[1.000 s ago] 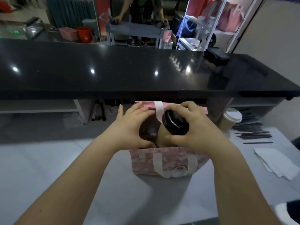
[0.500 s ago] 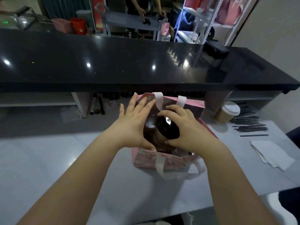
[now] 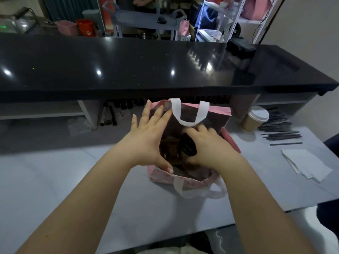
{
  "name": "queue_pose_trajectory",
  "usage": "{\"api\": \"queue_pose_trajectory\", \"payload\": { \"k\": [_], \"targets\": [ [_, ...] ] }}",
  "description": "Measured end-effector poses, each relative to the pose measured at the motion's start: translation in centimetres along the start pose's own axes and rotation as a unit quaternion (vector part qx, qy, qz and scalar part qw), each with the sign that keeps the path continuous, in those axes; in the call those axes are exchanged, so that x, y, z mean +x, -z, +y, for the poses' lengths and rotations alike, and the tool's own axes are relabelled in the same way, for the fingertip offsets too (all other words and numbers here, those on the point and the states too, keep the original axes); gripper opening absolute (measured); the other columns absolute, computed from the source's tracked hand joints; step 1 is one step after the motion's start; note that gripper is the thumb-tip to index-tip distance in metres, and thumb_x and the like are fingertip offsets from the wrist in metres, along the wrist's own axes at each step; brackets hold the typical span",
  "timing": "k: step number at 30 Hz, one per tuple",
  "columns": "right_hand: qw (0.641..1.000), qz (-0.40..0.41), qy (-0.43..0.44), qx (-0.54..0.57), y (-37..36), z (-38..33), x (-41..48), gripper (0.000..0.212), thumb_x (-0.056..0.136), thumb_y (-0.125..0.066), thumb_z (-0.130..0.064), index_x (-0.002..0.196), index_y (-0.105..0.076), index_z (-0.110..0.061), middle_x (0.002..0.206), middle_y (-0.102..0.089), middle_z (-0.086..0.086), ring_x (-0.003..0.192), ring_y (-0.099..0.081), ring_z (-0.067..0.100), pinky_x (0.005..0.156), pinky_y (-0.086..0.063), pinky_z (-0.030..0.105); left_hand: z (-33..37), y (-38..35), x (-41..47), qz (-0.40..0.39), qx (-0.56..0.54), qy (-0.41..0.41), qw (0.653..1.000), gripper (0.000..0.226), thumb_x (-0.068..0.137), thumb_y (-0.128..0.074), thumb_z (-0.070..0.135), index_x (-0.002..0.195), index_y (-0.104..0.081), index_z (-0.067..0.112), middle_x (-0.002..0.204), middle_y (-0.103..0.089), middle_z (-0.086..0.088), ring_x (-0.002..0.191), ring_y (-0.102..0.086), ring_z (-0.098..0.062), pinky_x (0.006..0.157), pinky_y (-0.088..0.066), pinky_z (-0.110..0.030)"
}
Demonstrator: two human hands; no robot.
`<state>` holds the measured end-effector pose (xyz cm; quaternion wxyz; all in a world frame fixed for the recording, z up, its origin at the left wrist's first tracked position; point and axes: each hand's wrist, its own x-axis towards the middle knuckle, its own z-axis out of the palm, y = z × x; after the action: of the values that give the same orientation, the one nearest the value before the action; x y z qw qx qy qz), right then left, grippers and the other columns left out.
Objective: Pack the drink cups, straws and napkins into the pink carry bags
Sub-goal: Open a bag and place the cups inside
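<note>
Both hands are at the bag mouth. The left hand is spread flat with straight fingers, pressing the left wall of the bag outward. The right hand is curled round the black-lidded cup, already below the rim. The cup sits near upright, its long axis pointing down into the bag, right under that palm. Room beside it looks tight, so a straight drop seems best. A white-lidded cup, straws and napkins lie on the surface, out beyond the right hand.

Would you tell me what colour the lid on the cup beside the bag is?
White; the lid shows best in the head view.
</note>
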<state>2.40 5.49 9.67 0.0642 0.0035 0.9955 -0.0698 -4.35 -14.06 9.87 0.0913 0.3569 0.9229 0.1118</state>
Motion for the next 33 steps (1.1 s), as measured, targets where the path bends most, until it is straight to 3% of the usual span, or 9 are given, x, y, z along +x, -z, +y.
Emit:
{"api": "queue_pose_trajectory", "payload": {
  "k": [6,9,11,15,17,20,26,29,33],
  "targets": [
    [0.996,0.013,0.044,0.077,-2.2,-2.9,5.2,0.097,0.082,-0.070,-0.035,0.152,-0.004,-0.032,0.150,-0.031,0.010,0.117,-0.051,0.032,0.084,-0.051,0.039,0.5,0.0,-0.7,0.008,0.006,0.003,1.000,0.152,0.046,-0.083,0.069,0.148,0.025,0.036,0.156,0.029,0.018,0.131,0.050,-0.014,0.114,0.014,-0.058],
    [0.997,0.002,0.072,0.037,-4.1,-3.5,5.7,0.101,0.083,-0.067,-0.035,0.152,0.007,-0.031,0.159,-0.006,0.011,0.134,-0.036,0.040,0.098,-0.047,0.047,0.3,-0.3,-0.8,0.011,0.014,0.015,1.000,0.152,0.047,-0.082,0.069,0.150,0.023,0.034,0.158,0.027,0.015,0.133,0.048,-0.016,0.115,0.009,-0.063],
    [0.998,-0.006,0.064,0.028,-4.6,-3.2,5.7,0.098,0.084,-0.065,-0.036,0.151,0.007,-0.036,0.160,0.000,0.011,0.139,-0.026,0.044,0.103,-0.042,0.051,0.2,-0.7,-0.9,0.018,0.019,0.025,0.999,0.150,0.047,-0.081,0.071,0.150,0.022,0.035,0.159,0.023,0.012,0.134,0.048,-0.017,0.115,0.007,-0.065],
    [0.998,-0.021,0.062,0.008,-4.5,-2.1,5.0,0.097,0.082,-0.070,-0.036,0.150,-0.002,-0.037,0.156,-0.017,0.012,0.126,-0.043,0.043,0.093,-0.048,0.045,0.0,-1.1,-1.0,0.025,0.021,0.033,0.999,0.146,0.045,-0.074,0.078,0.148,0.019,0.036,0.159,0.016,0.012,0.133,0.049,-0.017,0.114,0.008,-0.065],
    [0.998,-0.035,0.053,-0.003,-4.2,-1.4,4.5,0.093,0.081,-0.071,-0.037,0.150,-0.008,-0.034,0.154,-0.017,0.015,0.128,-0.038,0.045,0.098,-0.046,0.047,0.1,-1.2,-0.9,0.030,0.020,0.030,0.999,0.144,0.046,-0.072,0.079,0.147,0.021,0.036,0.159,0.016,0.011,0.132,0.050,-0.016,0.114,0.009,-0.065],
    [0.996,-0.083,0.026,-0.020,-4.1,-0.6,4.0,0.088,0.084,-0.067,-0.041,0.150,-0.009,-0.034,0.156,-0.007,0.016,0.136,-0.023,0.046,0.107,-0.038,0.050,0.6,-1.0,-0.7,0.037,0.008,0.020,0.999,0.141,0.047,-0.068,0.081,0.149,0.019,0.037,0.161,0.016,0.009,0.132,0.049,-0.015,0.114,0.010,-0.064],
    [0.994,-0.084,0.047,-0.043,-4.9,-0.7,4.0,0.080,0.090,-0.046,-0.060,0.153,-0.002,-0.036,0.161,0.007,0.003,0.144,-0.002,0.037,0.116,-0.017,0.052,0.8,-0.4,-0.7,0.049,-0.017,0.018,0.998,0.136,0.048,-0.052,0.090,0.154,0.008,0.030,0.163,0.014,0.003,0.135,0.046,-0.013,0.115,0.006,-0.065],
    [0.995,-0.079,0.052,-0.033,-5.4,-0.6,4.0,0.066,0.098,-0.027,-0.058,0.153,0.005,-0.040,0.162,0.014,-0.006,0.147,0.009,0.031,0.118,0.000,0.054,0.7,-0.5,-0.8,0.047,-0.015,0.024,0.998,0.136,0.048,-0.053,0.089,0.154,0.008,0.030,0.163,0.017,0.003,0.134,0.047,-0.013,0.115,0.007,-0.065],
    [0.996,-0.074,0.046,-0.022,-6.2,-0.7,3.7,0.060,0.101,-0.019,-0.053,0.151,0.012,-0.043,0.161,0.019,-0.011,0.146,0.022,0.028,0.116,0.011,0.056,0.9,-1.0,-1.2,0.049,-0.001,0.022,0.999,0.136,0.046,-0.054,0.089,0.153,0.008,0.032,0.163,0.015,0.002,0.134,0.048,-0.015,0.115,0.006,-0.065]
  ]
}}
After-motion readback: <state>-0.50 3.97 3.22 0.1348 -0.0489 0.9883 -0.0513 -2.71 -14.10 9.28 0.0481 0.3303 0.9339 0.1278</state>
